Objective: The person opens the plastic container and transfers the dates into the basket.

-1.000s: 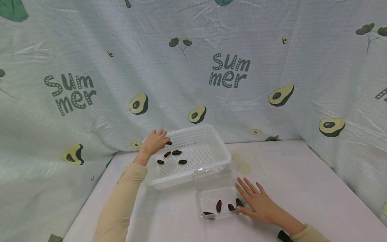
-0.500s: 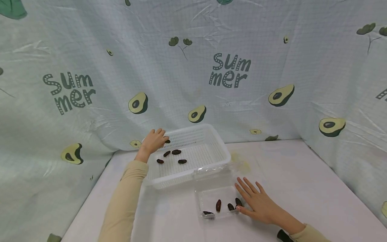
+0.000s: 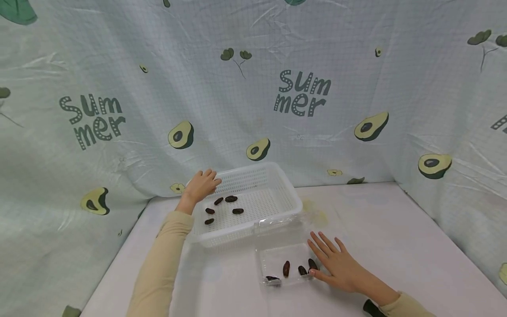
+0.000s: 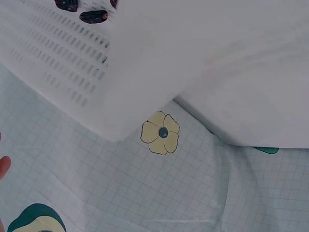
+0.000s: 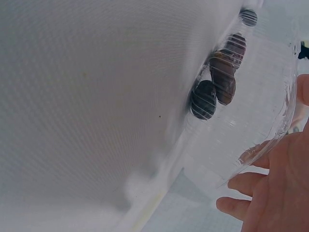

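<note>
Over the left rear rim of a white perforated plastic basket [image 3: 273, 193], my left hand [image 3: 201, 187] hovers with nothing visible in its loosely bent fingers. Several dark brown dates [image 3: 231, 199] lie scattered on the basket floor, one date [image 3: 209, 221] near the left front. In the left wrist view only fingertips [image 4: 4, 166] show at the edge. My right hand [image 3: 338, 268] spreads its fingers along the right side of a clear plastic box [image 3: 277, 255], touching its wall. Several more dates [image 3: 286, 268] sit inside that box; the right wrist view shows dates [image 5: 223, 77] through its clear wall.
The basket stands at the back of a white-covered table [image 3: 222, 281], against a curtain [image 3: 222, 110] printed with avocados. The clear box's raised lid [image 3: 277, 224] overlaps the basket's front right corner. A dark object [image 3: 372, 308] lies by the right wrist.
The date held in my left fingers has been let go; another date now lies at the basket's left front. The right hand and the clear box have stayed put.
</note>
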A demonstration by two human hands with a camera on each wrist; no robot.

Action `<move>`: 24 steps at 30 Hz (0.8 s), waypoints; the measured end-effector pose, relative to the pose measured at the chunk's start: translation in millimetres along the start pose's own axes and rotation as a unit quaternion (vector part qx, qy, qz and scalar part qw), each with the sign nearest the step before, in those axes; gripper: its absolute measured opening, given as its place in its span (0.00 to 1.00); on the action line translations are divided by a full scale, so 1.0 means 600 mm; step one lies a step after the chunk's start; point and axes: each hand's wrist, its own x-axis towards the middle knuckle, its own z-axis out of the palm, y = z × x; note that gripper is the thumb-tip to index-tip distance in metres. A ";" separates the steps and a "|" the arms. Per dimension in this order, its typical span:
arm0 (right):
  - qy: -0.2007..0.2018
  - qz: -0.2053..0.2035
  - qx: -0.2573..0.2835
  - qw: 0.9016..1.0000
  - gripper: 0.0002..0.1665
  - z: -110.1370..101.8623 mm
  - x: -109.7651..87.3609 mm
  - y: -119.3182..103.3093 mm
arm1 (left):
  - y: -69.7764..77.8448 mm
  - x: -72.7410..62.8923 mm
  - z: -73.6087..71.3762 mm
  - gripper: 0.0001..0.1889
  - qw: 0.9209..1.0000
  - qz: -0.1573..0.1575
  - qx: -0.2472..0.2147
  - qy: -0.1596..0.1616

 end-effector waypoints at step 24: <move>-0.019 0.019 0.014 1.000 0.42 -0.007 0.002 -0.006 | 0.028 -0.017 -0.050 0.08 0.993 0.055 -0.043 0.094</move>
